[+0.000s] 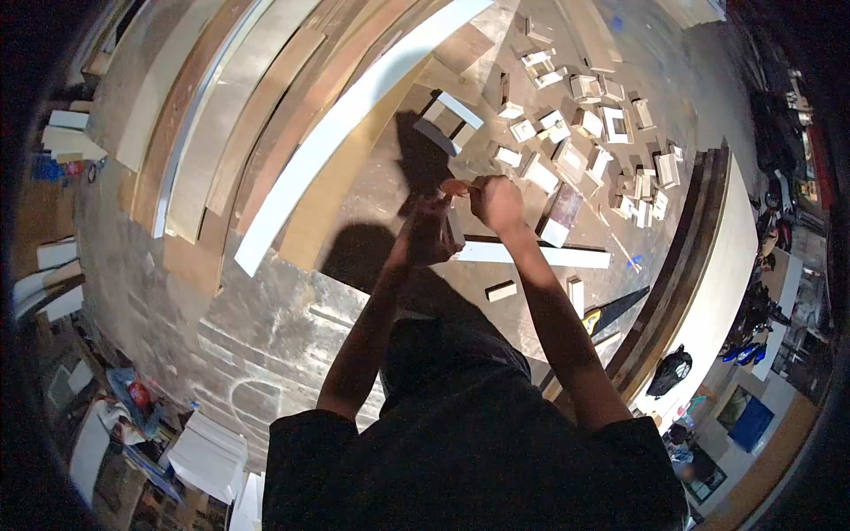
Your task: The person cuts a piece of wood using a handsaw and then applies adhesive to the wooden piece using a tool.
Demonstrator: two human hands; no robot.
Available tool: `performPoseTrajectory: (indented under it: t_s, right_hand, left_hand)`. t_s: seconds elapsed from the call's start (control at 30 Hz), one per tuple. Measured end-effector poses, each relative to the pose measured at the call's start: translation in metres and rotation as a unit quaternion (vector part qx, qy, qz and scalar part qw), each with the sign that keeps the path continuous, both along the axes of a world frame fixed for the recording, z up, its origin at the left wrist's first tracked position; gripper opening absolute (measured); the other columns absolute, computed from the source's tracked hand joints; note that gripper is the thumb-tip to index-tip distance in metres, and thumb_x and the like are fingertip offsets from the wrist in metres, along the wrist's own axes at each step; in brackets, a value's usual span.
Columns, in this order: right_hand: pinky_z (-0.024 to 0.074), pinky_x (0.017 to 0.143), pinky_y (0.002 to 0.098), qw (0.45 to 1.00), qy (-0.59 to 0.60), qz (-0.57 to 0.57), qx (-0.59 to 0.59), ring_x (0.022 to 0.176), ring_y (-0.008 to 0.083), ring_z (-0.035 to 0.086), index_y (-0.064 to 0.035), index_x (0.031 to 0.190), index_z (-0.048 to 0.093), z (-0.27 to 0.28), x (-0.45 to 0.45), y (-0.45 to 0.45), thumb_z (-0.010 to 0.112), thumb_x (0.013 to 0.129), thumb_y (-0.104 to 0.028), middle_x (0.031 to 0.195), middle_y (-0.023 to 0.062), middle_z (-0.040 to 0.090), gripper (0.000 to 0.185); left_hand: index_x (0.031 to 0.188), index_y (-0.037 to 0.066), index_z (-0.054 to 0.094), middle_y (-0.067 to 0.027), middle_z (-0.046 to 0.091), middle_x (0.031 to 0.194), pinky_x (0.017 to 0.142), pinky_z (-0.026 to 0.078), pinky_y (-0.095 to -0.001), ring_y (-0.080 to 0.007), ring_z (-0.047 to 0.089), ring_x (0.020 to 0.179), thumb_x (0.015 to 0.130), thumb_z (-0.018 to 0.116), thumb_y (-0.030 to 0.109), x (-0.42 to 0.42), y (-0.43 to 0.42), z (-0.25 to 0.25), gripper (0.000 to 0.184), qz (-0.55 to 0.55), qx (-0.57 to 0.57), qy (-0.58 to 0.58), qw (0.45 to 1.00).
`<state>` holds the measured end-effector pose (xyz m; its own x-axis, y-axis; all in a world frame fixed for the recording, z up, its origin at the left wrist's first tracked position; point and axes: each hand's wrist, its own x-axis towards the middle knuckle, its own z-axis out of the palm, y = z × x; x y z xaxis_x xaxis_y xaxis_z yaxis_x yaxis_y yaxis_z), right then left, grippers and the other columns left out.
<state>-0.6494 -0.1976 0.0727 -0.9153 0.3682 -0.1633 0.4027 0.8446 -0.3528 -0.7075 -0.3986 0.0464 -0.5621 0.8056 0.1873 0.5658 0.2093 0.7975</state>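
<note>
My left hand (431, 234) is in shadow at the middle of the head view. Its fingers are wrapped round a small wooden piece (458, 232), of which only a pale edge shows. Close beside it, my right hand (499, 204) is closed, its fingers pointing toward the left hand. What the right fingers pinch is too small to make out. Just beyond the hands lies a small frame of wood strips (460, 111) with a white edge. A long white strip (531, 254) lies on the work surface to the right of my left hand.
Several small wooden frames and blocks (567, 159) are scattered at the far right. Long boards (266, 115) and a curved-looking white strip (354, 111) lie at left. A handsaw (617, 310) rests at right, near stacked planks (699, 265) and a black item (670, 371).
</note>
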Motion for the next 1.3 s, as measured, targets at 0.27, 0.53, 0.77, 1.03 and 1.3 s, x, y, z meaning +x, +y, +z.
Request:
performPoseTrajectory:
  t_s: [0.27, 0.53, 0.77, 1.03, 1.3]
  right_hand:
    - [0.0571, 0.062, 0.0427, 0.994, 0.072, -0.025, -0.077, 0.066, 0.0372, 0.070, -0.0012, 0.080, 0.072, -0.009, 0.000, 0.008, 0.068, 0.084, -0.012, 0.071, 0.0222, 0.067, 0.012]
    - [0.0543, 0.046, 0.0328, 0.966, 0.110, -0.050, -0.227, 0.050, 0.0193, 0.069, 0.0078, 0.075, 0.069, -0.024, 0.011, 0.023, 0.065, 0.087, -0.003, 0.060, 0.0132, 0.067, 0.016]
    - [0.0549, 0.048, 0.0344, 0.968, 0.119, -0.069, -0.210, 0.056, 0.0230, 0.071, 0.0080, 0.082, 0.066, -0.031, 0.018, 0.018, 0.068, 0.086, -0.001, 0.064, 0.0159, 0.069, 0.010]
    - [0.0506, 0.064, 0.0499, 0.972, 0.213, 0.000, -0.102, 0.076, 0.0490, 0.062, 0.0020, 0.086, 0.062, -0.033, 0.021, 0.014, 0.071, 0.081, -0.005, 0.078, 0.0239, 0.063, 0.012]
    - [0.0532, 0.060, 0.0432, 0.977, 0.203, -0.013, -0.060, 0.067, 0.0399, 0.067, 0.0029, 0.089, 0.060, 0.013, 0.023, 0.013, 0.069, 0.084, -0.003, 0.079, 0.0215, 0.066, 0.012]
  left_hand:
    - [0.141, -0.013, 0.040, -0.0258, 0.062, 0.118, 0.097, 0.047, -0.0510, -0.0441, 0.061, 0.107, 0.061, 0.086, 0.020, -0.008, 0.018, 0.007, 0.098, -0.033, 0.002, -0.033, 0.999]
    - [0.136, 0.000, 0.048, -0.0224, 0.060, 0.129, 0.101, 0.047, -0.0473, -0.0412, 0.060, 0.117, 0.059, 0.087, 0.016, -0.001, 0.017, 0.000, 0.088, -0.020, -0.027, -0.038, 0.999]
    - [0.140, -0.019, 0.040, -0.0313, 0.062, 0.121, 0.103, 0.045, -0.0496, -0.0456, 0.060, 0.112, 0.064, 0.085, 0.021, 0.001, 0.017, -0.009, 0.097, -0.046, -0.009, -0.025, 0.999]
    - [0.140, -0.017, 0.043, -0.0309, 0.063, 0.124, 0.105, 0.044, -0.0489, -0.0441, 0.060, 0.115, 0.065, 0.086, 0.027, 0.011, 0.015, 0.018, 0.097, -0.021, -0.092, 0.022, 0.995]
    - [0.137, -0.006, 0.054, -0.0243, 0.066, 0.123, 0.098, 0.051, -0.0441, -0.0364, 0.063, 0.112, 0.066, 0.090, 0.027, 0.020, 0.002, 0.024, 0.086, 0.027, 0.024, -0.069, 0.997]
